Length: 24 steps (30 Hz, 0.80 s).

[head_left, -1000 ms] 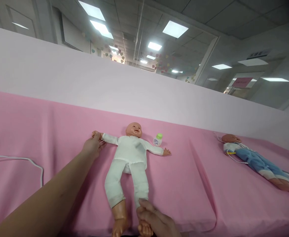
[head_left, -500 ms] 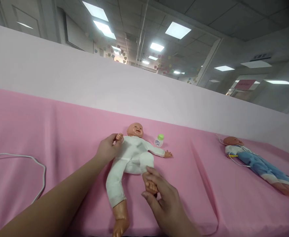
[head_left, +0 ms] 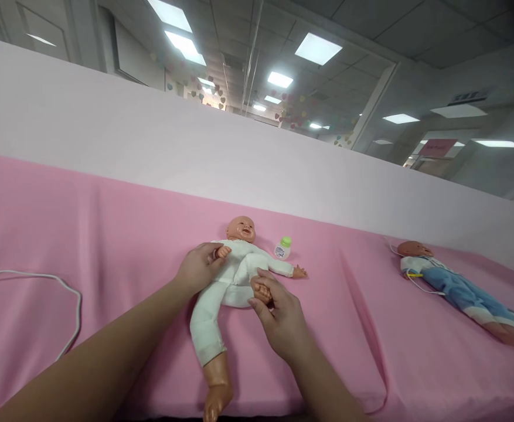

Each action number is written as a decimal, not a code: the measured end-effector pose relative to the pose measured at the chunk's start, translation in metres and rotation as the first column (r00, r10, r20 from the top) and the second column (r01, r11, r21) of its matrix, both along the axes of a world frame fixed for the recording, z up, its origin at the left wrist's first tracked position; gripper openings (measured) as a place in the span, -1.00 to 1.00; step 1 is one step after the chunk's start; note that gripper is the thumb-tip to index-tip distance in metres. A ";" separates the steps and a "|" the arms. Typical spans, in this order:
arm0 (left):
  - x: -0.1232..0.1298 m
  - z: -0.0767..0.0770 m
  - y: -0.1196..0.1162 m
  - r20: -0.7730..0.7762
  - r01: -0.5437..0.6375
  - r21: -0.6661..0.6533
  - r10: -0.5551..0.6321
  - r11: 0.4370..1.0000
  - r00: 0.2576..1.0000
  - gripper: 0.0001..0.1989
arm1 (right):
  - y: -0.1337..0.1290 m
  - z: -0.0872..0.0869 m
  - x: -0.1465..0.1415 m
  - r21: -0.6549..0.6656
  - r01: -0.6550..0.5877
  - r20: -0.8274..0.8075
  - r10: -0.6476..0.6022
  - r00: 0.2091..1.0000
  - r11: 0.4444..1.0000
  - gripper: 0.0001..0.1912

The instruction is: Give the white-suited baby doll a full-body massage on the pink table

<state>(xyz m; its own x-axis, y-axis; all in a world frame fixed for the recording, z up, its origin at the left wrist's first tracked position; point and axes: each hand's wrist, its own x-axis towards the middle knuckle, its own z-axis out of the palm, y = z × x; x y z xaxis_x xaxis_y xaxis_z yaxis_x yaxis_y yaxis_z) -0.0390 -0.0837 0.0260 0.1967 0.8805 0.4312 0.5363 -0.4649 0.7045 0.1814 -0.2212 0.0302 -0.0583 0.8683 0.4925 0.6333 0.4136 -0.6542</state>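
Note:
A baby doll [head_left: 204,328] in a white cloth body lies on its back on the pink sheet [head_left: 142,234], its head toward the wall. My left hand [head_left: 199,266] is closed around the doll's hand at the left of its chest. Lower down, my right hand [head_left: 278,310] grips the doll's foot, with the toes showing between thumb and fingers. That leg is bent up over the belly; the other leg lies stretched toward the near edge. Beside the doll's shoulder stands a small clear bottle [head_left: 282,249] with a green cap.
On the right lies a second doll [head_left: 454,287] in blue and white clothes, with thin tubing about it. A white cable [head_left: 78,310] curves over the sheet at left. A white low wall [head_left: 239,158] with glass above it runs along the back.
My right hand has pushed the doll's foot up toward its belly, bending the leg more. My left hand has brought the doll's hand inward and slightly down, onto the chest.

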 end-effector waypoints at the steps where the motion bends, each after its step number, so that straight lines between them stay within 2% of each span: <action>1: -0.002 -0.002 0.003 0.070 -0.040 -0.030 0.042 0.999 0.997 -0.65 | -0.007 0.001 0.003 0.000 -0.001 -0.002 0.001 1.000 1.000 -0.67; 3: -0.009 -0.006 0.013 0.231 -0.107 -0.094 0.127 0.990 0.965 -0.66 | -0.023 0.000 0.008 0.007 0.003 0.000 -0.003 1.000 1.000 -0.67; 6: -0.023 -0.014 0.031 0.420 -0.183 -0.220 0.262 0.958 0.869 -0.62 | -0.049 -0.007 0.014 0.027 0.005 0.035 -0.006 0.999 1.000 -0.66; 9: -0.035 -0.022 0.047 0.546 -0.216 -0.357 0.390 0.909 0.741 -0.57 | -0.073 -0.024 0.018 0.024 -0.013 0.083 0.010 0.996 1.000 -0.63; 12: -0.040 -0.025 0.055 0.649 -0.196 -0.446 0.466 0.874 0.602 -0.59 | -0.092 -0.047 0.018 0.042 -0.058 0.094 0.054 0.994 0.997 -0.56; 14: -0.040 -0.025 0.057 0.666 -0.193 -0.472 0.491 0.860 0.561 -0.62 | -0.102 -0.060 0.014 0.043 -0.066 0.082 0.063 0.995 0.997 -0.53; 16: -0.038 -0.023 0.054 0.662 -0.198 -0.469 0.491 0.861 0.567 -0.63 | -0.108 -0.067 0.009 0.018 -0.053 0.069 0.051 0.996 0.998 -0.53; 18: -0.036 -0.019 0.048 0.636 -0.213 -0.431 0.462 0.877 0.618 -0.60 | -0.110 -0.069 0.006 -0.002 -0.051 0.075 0.051 0.996 0.999 -0.53; 22: -0.026 -0.009 0.028 0.441 -0.257 -0.284 0.364 0.923 0.820 -0.57 | -0.103 -0.060 0.009 0.006 -0.109 0.132 0.108 0.985 0.994 -0.51; 24: -0.019 -0.004 0.017 0.334 -0.234 -0.193 0.288 0.953 0.897 -0.62 | -0.098 -0.051 0.012 0.024 -0.105 0.139 0.100 0.985 0.994 -0.52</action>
<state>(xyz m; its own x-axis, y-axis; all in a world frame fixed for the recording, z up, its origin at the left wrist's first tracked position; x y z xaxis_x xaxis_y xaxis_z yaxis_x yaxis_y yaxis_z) -0.0583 -0.0664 0.0218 -0.1910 0.9368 0.2933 0.3263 -0.2211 0.9190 0.1933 -0.3189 -0.0208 -0.2154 0.8384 0.5006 0.6697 0.4999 -0.5491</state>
